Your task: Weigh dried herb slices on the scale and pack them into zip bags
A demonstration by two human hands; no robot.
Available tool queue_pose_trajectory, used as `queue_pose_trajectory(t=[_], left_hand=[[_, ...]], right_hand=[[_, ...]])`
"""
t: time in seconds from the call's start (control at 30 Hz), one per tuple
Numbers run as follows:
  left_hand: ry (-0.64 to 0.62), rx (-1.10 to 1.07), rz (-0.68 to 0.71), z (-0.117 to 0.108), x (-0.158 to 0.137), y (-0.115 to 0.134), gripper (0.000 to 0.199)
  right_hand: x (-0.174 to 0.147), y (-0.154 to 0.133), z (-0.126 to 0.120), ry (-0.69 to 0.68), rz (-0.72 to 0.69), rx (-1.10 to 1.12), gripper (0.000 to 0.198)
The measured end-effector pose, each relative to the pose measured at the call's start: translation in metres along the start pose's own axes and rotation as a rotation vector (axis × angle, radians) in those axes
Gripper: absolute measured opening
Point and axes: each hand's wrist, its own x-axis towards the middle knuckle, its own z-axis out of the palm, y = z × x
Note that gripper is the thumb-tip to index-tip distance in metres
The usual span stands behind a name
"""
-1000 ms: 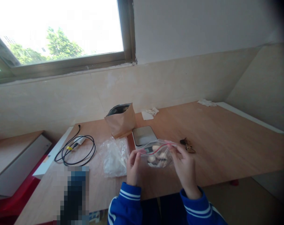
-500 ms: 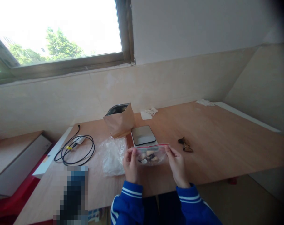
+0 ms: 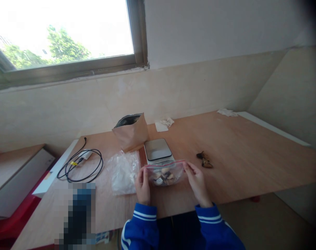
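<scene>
Between my two hands is a clear zip-lock bag (image 3: 176, 176) with a red strip along its top edge. Several tan and dark dried pieces (image 3: 165, 174) and a small white packet (image 3: 159, 181) lie inside it. My left hand (image 3: 142, 185) pinches the left top corner, and my right hand (image 3: 197, 180) pinches the right one. Just beyond the bag sits a flat scale (image 3: 158, 149) with a silver top. Left of my left hand lies a pile of clear plastic bags (image 3: 124, 175). To the right, a few dark and tan dried pieces (image 3: 205, 160) rest on the table.
Behind the plastic bags an opened brown paper pouch (image 3: 130, 133) stands upright. A coiled black cable (image 3: 81, 166) and a blurred-out dark object (image 3: 78, 213) are at left. Crumpled white paper (image 3: 167, 122) lies near the wall on the wooden table (image 3: 251, 156).
The view has shifted slightly. The bag's contents show a little more plainly, while both hands keep their pinch on its top corners.
</scene>
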Motion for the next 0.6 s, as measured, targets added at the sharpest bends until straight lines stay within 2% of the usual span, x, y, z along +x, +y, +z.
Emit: queue_pose_trajectory(t=[0.17, 0.37, 0.6], left_hand=[[0.005, 0.004, 0.026, -0.0008, -0.0010, -0.0003, 0.031], [0.069, 0.161, 0.097, -0.0026, -0.0041, -0.0005, 0.028], [0.092, 0.159, 0.118, -0.0022, -0.0051, 0.0031, 0.028]], right_hand=[[0.0012, -0.0010, -0.0053, -0.021, -0.047, -0.044, 0.049], [0.0000, -0.0030, -0.0037, 0.022, -0.113, -0.051, 0.044], [-0.0006, -0.0023, -0.0005, 0.050, -0.148, -0.065, 0.039]])
